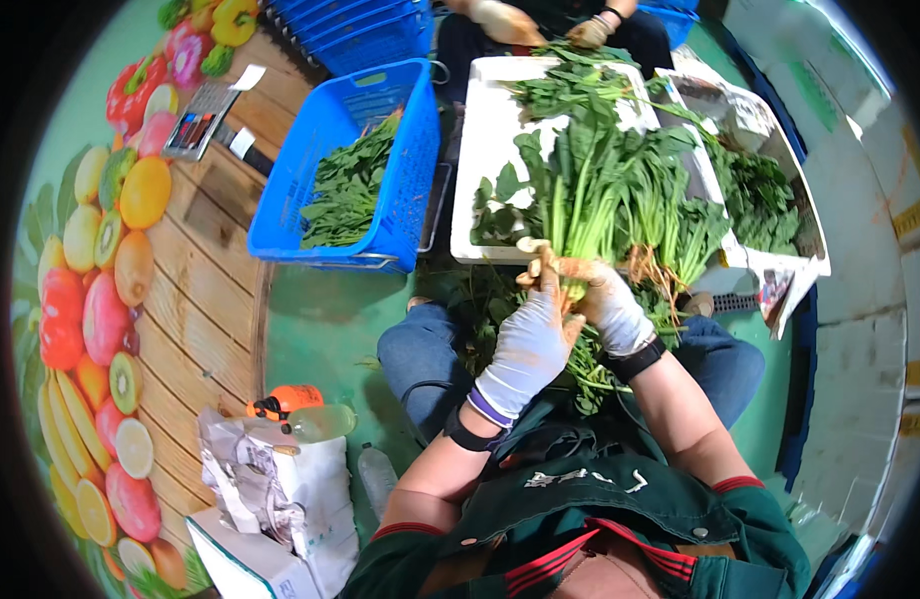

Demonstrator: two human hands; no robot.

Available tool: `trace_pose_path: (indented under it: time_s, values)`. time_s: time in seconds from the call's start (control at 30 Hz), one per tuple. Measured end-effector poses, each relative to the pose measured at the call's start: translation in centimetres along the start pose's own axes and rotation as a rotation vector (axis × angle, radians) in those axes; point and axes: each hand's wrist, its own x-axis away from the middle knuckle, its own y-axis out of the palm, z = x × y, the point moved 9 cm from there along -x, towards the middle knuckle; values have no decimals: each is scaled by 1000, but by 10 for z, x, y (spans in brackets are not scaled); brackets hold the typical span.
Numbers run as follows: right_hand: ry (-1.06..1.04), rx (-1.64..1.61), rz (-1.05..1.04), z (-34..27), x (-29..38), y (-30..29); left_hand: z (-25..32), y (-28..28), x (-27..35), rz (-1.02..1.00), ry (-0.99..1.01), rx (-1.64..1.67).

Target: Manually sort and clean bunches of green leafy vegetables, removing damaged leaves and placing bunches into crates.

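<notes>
My left hand (526, 348), in a soiled white glove, pinches the root end of a bunch of spinach-like leafy greens (591, 191). Wrapped round the lower stems of that bunch is my right hand (613, 305), gloved the same way. The leaves point away from me over a white foam box lid or tray (497, 97). To the right of the bunch, more greens with reddish roots (651, 262) hang over the tray's near edge. Loose leaves and stems (587, 382) are in my lap below my hands.
Left of the tray, a blue plastic crate (422, 172) holds greens. A white foam box (812, 224) lined with paper stands right with more greens. Opposite, a person's gloved hands (505, 22) are over greens. A digital scale display (198, 123) and bottles (321, 423) are at left.
</notes>
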Motion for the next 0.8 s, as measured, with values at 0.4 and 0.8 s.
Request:
trace_pose_path:
  time_s: [0.4, 0.8]
  values:
    - [-261, 1040, 489, -70, -105, 71, -148, -24, -59, -16, -181, 309]
    - [-363, 1983, 238, 82, -385, 188, -189, 65, -60, -194, -261, -12]
